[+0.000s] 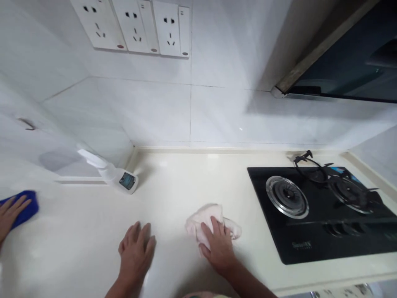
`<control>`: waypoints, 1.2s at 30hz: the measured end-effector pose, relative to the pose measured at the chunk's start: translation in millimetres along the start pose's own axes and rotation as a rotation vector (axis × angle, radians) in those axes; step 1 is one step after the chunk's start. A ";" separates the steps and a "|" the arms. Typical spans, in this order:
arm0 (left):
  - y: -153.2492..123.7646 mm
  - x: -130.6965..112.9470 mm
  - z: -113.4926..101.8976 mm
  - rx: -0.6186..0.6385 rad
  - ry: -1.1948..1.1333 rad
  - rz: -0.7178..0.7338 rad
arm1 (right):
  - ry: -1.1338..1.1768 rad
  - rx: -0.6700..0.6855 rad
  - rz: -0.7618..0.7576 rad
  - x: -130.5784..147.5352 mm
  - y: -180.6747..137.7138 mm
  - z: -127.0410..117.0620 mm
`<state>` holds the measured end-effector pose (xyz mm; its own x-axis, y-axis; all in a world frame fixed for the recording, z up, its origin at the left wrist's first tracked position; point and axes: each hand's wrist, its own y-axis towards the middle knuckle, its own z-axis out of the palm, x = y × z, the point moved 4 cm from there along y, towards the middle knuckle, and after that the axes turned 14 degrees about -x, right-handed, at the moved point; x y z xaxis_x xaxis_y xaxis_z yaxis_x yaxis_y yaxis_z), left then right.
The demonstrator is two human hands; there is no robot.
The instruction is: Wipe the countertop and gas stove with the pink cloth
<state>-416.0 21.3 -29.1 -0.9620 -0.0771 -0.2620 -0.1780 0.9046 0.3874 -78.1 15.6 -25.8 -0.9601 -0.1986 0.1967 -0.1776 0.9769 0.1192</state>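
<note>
My right hand point(218, 246) presses down on a crumpled pale pink cloth point(204, 215) on the counter, its fingers spread over the folds. Part of the cloth sticks out to the right of the fingers. Left of it, my left hand point(136, 248) rests on the pale countertop point(173, 182) with nothing in it, fingers somewhat bent and apart. Beyond the left hand stands a white spray bottle point(116, 176) with a dark label, close to the wall corner.
At the right lies a black gas hob point(297, 231), one pan support point(313, 169) sitting askew at its back. A range hood point(347, 62) juts out above. Another person's hand point(9, 213) rests on a blue cloth point(29, 209) at far left. Wall sockets point(136, 29) are overhead.
</note>
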 end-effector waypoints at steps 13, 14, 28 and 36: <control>-11.4 -15.8 0.7 -0.043 0.150 0.102 | -0.374 -0.184 0.294 -194.8 74.7 -41.9; -11.5 -15.6 0.3 -0.042 0.156 0.104 | -0.371 -0.208 0.319 -197.8 95.9 -40.2; -16.5 -14.7 -3.2 -0.062 0.066 0.065 | 0.007 -0.078 -0.005 59.6 186.8 -2.6; -14.7 -13.2 -8.2 -0.113 -0.001 0.051 | 0.184 -0.041 -0.246 73.0 28.3 -7.9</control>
<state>-402.4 5.6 -24.0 -0.9703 -0.0313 -0.2400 -0.1506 0.8544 0.4973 -151.5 28.1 -0.4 -0.8335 -0.4438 0.3292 -0.3878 0.8942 0.2237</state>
